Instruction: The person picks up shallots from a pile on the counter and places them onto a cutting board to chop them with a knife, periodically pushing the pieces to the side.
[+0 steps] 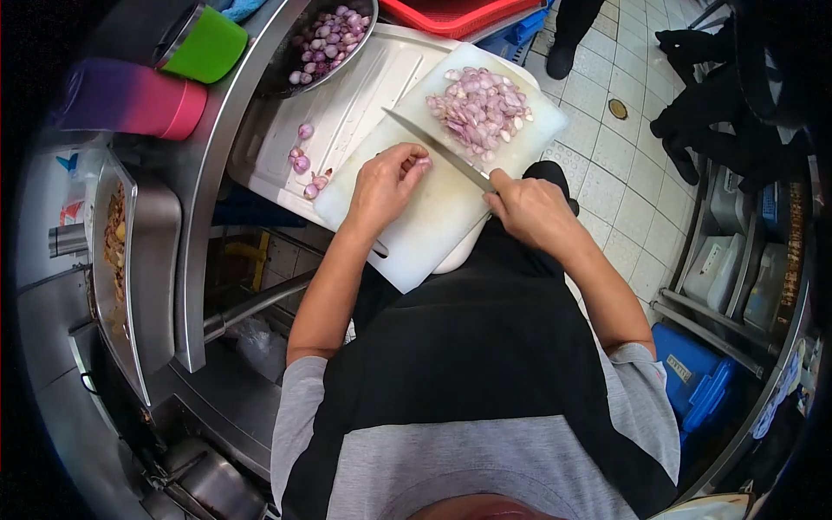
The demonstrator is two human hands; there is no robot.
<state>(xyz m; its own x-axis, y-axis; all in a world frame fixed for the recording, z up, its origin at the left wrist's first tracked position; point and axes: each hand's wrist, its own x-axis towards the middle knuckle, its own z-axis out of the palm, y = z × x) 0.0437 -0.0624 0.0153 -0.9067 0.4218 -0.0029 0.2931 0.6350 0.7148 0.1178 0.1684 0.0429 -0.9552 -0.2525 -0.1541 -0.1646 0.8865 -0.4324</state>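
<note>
My right hand [533, 211] grips the handle of a knife [440, 149], its long blade slanting up and left over the white cutting board [416, 230]. Beside the blade, my left hand [386, 186] is closed with a shallot [422, 165] pinched at the fingertips. Past the knife, sliced shallots [479, 111] lie heaped on the far part of the board. Several whole shallots [300, 162] rest on the white tray [269, 178] to the left of the board. Above them, a metal bowl [371, 33] holds many more peeled shallots.
A steel counter [198, 173] edges the left side, carrying a green cup [208, 45], a pink and purple tumbler [178, 104] and a deep food pan [156, 269]. Red basket [451, 16] stands at the top. On the right are tiled floor [607, 156] and shelves with containers [715, 270].
</note>
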